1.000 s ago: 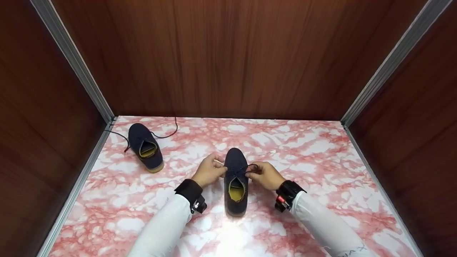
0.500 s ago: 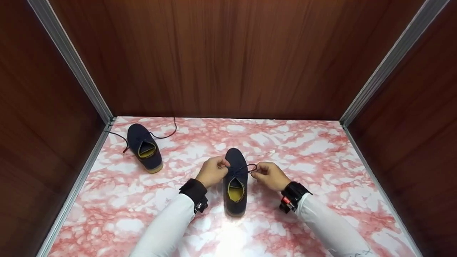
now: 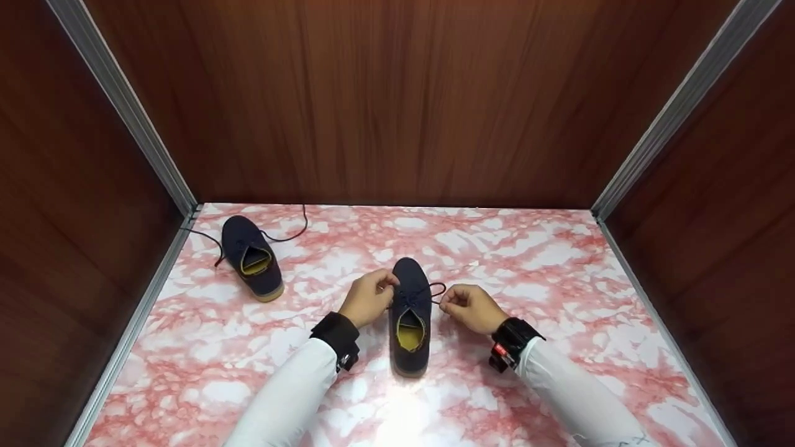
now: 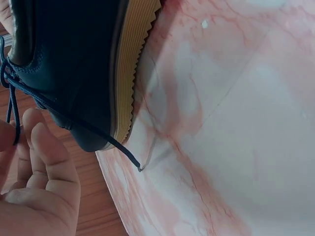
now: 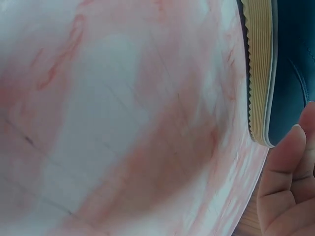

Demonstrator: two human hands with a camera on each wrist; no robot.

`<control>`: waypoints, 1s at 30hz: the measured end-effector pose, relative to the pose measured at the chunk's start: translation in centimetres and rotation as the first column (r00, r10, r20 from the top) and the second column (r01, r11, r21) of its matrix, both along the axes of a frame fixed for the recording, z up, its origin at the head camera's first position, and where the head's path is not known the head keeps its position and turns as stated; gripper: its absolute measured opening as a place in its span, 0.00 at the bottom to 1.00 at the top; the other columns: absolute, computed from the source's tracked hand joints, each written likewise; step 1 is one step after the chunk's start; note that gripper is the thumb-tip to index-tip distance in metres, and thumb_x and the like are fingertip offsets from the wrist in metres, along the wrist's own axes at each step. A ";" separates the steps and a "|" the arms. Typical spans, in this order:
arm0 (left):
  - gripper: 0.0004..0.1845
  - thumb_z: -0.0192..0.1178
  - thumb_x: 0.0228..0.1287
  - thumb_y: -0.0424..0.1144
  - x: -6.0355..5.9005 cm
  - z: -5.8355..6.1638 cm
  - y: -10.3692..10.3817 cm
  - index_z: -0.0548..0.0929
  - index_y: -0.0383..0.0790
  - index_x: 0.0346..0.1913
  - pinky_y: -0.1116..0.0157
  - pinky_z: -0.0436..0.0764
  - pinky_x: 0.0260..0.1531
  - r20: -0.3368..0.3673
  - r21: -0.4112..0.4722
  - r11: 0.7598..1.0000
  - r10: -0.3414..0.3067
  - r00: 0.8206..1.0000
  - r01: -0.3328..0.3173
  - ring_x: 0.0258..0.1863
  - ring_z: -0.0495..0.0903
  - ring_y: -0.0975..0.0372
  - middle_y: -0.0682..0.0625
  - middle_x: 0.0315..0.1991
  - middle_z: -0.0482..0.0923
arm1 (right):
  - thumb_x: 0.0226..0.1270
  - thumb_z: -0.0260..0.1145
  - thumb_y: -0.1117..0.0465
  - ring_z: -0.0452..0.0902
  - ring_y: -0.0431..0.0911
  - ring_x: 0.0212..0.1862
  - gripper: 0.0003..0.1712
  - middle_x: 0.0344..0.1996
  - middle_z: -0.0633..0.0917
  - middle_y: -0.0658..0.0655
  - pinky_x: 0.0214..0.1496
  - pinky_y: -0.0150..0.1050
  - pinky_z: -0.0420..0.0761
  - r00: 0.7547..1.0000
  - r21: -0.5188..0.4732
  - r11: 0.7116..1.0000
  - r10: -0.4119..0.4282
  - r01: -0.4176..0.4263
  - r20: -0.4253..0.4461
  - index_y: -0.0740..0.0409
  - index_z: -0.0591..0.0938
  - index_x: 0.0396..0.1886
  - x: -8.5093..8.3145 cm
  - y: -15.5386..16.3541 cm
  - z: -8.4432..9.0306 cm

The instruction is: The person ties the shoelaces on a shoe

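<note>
A navy shoe [image 3: 410, 270] with a yellow insole stands upright between the two hands, toe pointing away from me. Its dark shoelace [image 4: 92, 131] is tied in a knot; one end trails over the side, above the ribbed tan sole [image 4: 129, 59]. The left hand [image 3: 365, 299] pinches a loop of the lace between thumb and finger, as the left wrist view shows. On the other side, the right hand [image 3: 474, 309] has curled fingertips at a strand of lace. Another loop sticks out just above those fingertips. In the right wrist view, its grip lies beyond the frame edge.
A second navy shoe [image 3: 249, 256] lies at the back left, its laces [image 3: 292, 236] loose and spread to both sides. Pink-and-white marbled tabletop [image 3: 528, 261] surrounds the shoes. Brown wood-look panels [image 3: 397, 112] enclose it at the back and both sides.
The right hand has drawn outward to the right, away from the shoe, and shifted from the loop to the strand below it. The left hand has moved slightly up toward the toe.
</note>
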State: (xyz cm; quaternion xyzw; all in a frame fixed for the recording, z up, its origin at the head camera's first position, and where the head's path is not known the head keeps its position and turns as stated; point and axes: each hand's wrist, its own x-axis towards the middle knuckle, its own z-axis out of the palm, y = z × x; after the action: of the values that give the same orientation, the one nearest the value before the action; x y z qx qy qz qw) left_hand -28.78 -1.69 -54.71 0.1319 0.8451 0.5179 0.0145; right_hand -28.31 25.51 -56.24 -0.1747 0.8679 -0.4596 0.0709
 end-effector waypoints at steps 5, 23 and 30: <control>0.13 0.54 0.71 0.27 0.0 0.0 0.1 0.88 0.36 0.49 0.72 0.82 0.32 0.023 0.039 0.999 -0.025 0.999 0.024 0.30 0.80 0.67 0.42 0.37 0.86 | 0.67 0.74 0.61 0.80 0.37 0.35 0.08 0.35 0.88 0.61 0.41 0.29 0.80 0.998 0.043 0.997 0.065 -0.065 -0.002 0.62 0.86 0.39 -0.2 0.0 0.5; 0.02 0.65 0.68 0.28 -0.3 0.2 -1.1 0.84 0.34 0.42 0.70 0.85 0.36 -0.015 0.005 0.999 -0.038 0.999 0.038 0.35 0.89 0.52 0.41 0.36 0.87 | 0.73 0.70 0.58 0.68 0.32 0.21 0.19 0.16 0.76 0.42 0.26 0.29 0.67 0.923 0.166 0.985 0.021 0.047 -0.384 0.52 0.82 0.19 -0.6 -1.6 3.4; 0.02 0.65 0.67 0.28 -0.4 0.1 -2.1 0.86 0.37 0.39 0.68 0.83 0.39 -0.060 -0.053 0.998 -0.031 0.998 0.028 0.30 0.83 0.66 0.40 0.35 0.89 | 0.74 0.70 0.58 0.60 0.34 0.19 0.26 0.14 0.64 0.38 0.25 0.31 0.59 0.879 0.241 0.957 -0.029 0.162 -0.476 0.49 0.73 0.13 -0.6 -0.4 2.8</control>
State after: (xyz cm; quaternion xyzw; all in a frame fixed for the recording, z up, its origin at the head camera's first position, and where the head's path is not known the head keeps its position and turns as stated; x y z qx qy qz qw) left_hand -29.22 -3.82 -54.64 0.1598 0.8562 0.4913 0.0000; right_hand -28.87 25.09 -53.45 -0.2255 0.9219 -0.2825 -0.1396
